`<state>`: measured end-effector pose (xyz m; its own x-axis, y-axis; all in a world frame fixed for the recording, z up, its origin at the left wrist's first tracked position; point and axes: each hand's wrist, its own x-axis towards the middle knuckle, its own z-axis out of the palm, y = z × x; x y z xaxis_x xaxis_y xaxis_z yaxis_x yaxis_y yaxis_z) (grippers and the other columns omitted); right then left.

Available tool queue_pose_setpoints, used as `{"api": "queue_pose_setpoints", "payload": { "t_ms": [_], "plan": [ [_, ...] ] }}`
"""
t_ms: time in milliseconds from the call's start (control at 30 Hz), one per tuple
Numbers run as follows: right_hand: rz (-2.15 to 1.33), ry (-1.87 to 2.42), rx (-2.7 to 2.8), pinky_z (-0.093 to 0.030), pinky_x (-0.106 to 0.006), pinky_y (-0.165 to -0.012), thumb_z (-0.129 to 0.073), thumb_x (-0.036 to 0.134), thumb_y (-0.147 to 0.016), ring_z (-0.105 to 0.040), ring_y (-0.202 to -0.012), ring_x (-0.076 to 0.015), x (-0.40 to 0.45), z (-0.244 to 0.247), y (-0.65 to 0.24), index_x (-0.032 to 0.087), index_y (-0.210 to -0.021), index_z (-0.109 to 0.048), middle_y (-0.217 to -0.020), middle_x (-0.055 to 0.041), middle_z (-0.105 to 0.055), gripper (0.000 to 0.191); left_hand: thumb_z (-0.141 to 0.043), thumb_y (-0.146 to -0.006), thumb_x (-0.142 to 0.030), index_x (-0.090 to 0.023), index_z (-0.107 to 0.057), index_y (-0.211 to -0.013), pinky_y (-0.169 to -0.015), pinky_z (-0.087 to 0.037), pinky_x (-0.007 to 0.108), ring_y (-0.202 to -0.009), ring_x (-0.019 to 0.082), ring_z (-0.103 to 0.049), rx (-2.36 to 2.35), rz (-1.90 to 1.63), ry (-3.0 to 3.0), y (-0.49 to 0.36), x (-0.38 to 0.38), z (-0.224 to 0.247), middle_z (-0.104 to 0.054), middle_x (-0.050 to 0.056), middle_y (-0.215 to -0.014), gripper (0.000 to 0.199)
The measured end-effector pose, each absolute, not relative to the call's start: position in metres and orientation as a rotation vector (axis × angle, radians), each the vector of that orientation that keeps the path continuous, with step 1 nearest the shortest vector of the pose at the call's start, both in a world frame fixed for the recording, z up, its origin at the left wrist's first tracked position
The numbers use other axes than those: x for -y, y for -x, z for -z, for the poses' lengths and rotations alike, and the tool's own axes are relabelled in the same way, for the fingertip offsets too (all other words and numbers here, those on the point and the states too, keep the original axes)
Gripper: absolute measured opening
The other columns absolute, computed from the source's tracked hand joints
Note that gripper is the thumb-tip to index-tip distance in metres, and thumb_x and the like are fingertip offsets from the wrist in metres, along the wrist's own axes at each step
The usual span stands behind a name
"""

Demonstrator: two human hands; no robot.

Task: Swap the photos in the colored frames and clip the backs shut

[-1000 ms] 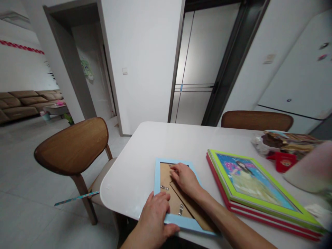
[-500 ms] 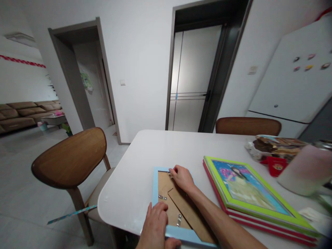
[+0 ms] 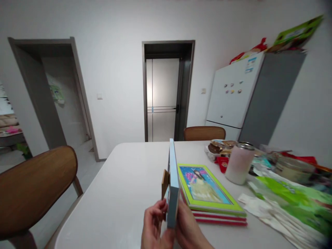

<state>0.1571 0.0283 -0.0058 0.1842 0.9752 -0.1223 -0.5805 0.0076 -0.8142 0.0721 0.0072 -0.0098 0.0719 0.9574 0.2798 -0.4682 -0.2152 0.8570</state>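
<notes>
A light-blue picture frame [image 3: 173, 188] stands upright on edge above the white table [image 3: 137, 169], its narrow side towards me. From its left face juts the brown stand flap [image 3: 165, 183]. My left hand [image 3: 155, 223] grips the lower near part from the left, fingers curled by the flap. My right hand [image 3: 188, 226] holds the frame from the right side, its fingers partly hidden behind it. Just right of the frame lies a stack of framed pictures, a green-framed one [image 3: 204, 186] on top and red ones [image 3: 220, 220] below.
A pink-white tumbler [image 3: 239, 162], snack packets [image 3: 220, 148], a clear tub [image 3: 293, 168], white tissues [image 3: 275, 214] and a green packet [image 3: 293, 197] fill the table's right side. Wooden chairs stand at the left [image 3: 38, 186] and far side [image 3: 204, 133].
The blue frame, which lay back side up on the table, is now lifted and turned upright between both hands. My right hand has moved to its right side. The view has risen and turned right.
</notes>
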Motion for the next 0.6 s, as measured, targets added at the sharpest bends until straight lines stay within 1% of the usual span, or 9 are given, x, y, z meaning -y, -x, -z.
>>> {"api": "queue_pose_setpoints", "payload": {
  "t_ms": [33,100,167,233,333,433,533,600],
  "plan": [
    [-1.260,0.854,0.543,-0.041,-0.020,-0.044,-0.057,0.040,-0.066,-0.053,-0.045,-0.0098,-0.029,-0.002,-0.172,0.017,-0.080,-0.057,-0.059,0.0009,-0.061,0.026,-0.069,-0.054,-0.049,-0.021,-0.048,-0.091,-0.087,-0.037,0.034,-0.104,0.027,-0.048,-0.590,-1.479,-1.034,-0.078,-0.008,-0.002,-0.055,0.010,-0.108,0.050],
    [-1.175,0.926,0.582,-0.041,-0.020,-0.041,-0.061,0.031,-0.064,-0.054,-0.044,-0.0101,-0.031,-0.016,-0.213,0.022,-0.096,-0.053,-0.065,0.0022,-0.064,0.034,-0.071,-0.056,-0.042,-0.023,-0.039,-0.109,-0.088,-0.037,0.034,-0.105,0.026,-0.048,-0.528,-1.421,-0.977,-0.085,-0.011,-0.025,-0.053,0.008,-0.112,0.065],
    [-1.134,1.068,0.688,-0.045,-0.024,-0.046,-0.060,0.026,-0.065,-0.057,-0.047,-0.0129,-0.035,-0.026,-0.261,0.025,-0.104,-0.050,-0.067,0.0020,-0.066,0.041,-0.067,-0.062,-0.037,-0.022,-0.034,-0.116,-0.087,-0.039,0.034,-0.103,0.025,-0.049,-0.482,-1.301,-0.970,-0.093,-0.019,-0.039,-0.052,0.009,-0.114,0.065],
    [-1.075,1.220,0.795,-0.048,-0.027,-0.054,-0.058,0.023,-0.064,-0.060,-0.054,-0.0156,-0.040,-0.029,-0.304,0.022,-0.105,-0.051,-0.071,-0.0007,-0.067,0.042,-0.064,-0.065,-0.032,-0.018,-0.036,-0.117,-0.085,-0.041,0.034,-0.102,0.026,-0.051,-0.493,-1.198,-0.998,-0.106,-0.030,-0.038,-0.052,0.012,-0.115,0.060],
    [-0.885,1.544,0.930,-0.048,-0.029,-0.057,-0.055,0.025,-0.064,-0.062,-0.060,-0.0184,-0.048,-0.023,-0.351,0.016,-0.100,-0.056,-0.070,-0.0035,-0.068,0.037,-0.057,-0.066,-0.023,-0.014,-0.041,-0.115,-0.083,-0.042,0.031,-0.101,0.024,-0.052,-0.640,-1.137,-1.132,-0.137,-0.049,-0.016,-0.053,0.013,-0.114,0.052],
    [-0.775,1.711,0.955,-0.047,-0.030,-0.061,-0.058,0.027,-0.060,-0.062,-0.065,-0.0210,-0.055,-0.011,-0.376,0.014,-0.089,-0.062,-0.070,-0.0051,-0.068,0.032,-0.054,-0.064,-0.013,-0.012,-0.047,-0.110,-0.088,-0.039,0.029,-0.102,0.022,-0.052,-0.730,-1.111,-1.223,-0.165,-0.062,0.009,-0.056,0.012,-0.111,0.046],
    [-0.722,1.783,0.966,-0.045,-0.029,-0.070,-0.062,0.027,-0.055,-0.060,-0.077,-0.0225,-0.056,0.001,-0.389,0.015,-0.080,-0.065,-0.075,-0.0046,-0.068,0.028,-0.055,-0.062,-0.010,-0.013,-0.047,-0.111,-0.096,-0.028,0.029,-0.110,0.022,-0.044,-0.823,-1.110,-1.287,-0.174,-0.066,0.024,-0.052,0.010,-0.115,0.049],
    [-0.730,1.835,0.980,-0.043,-0.030,-0.072,-0.061,0.031,-0.056,-0.060,-0.077,-0.0234,-0.051,0.007,-0.393,0.016,-0.075,-0.066,-0.073,-0.0047,-0.068,0.025,-0.055,-0.063,-0.012,-0.012,-0.044,-0.114,-0.100,-0.019,0.029,-0.117,0.021,-0.035,-0.886,-1.100,-1.317,-0.173,-0.063,0.029,-0.046,0.010,-0.123,0.053]
  ]
}}
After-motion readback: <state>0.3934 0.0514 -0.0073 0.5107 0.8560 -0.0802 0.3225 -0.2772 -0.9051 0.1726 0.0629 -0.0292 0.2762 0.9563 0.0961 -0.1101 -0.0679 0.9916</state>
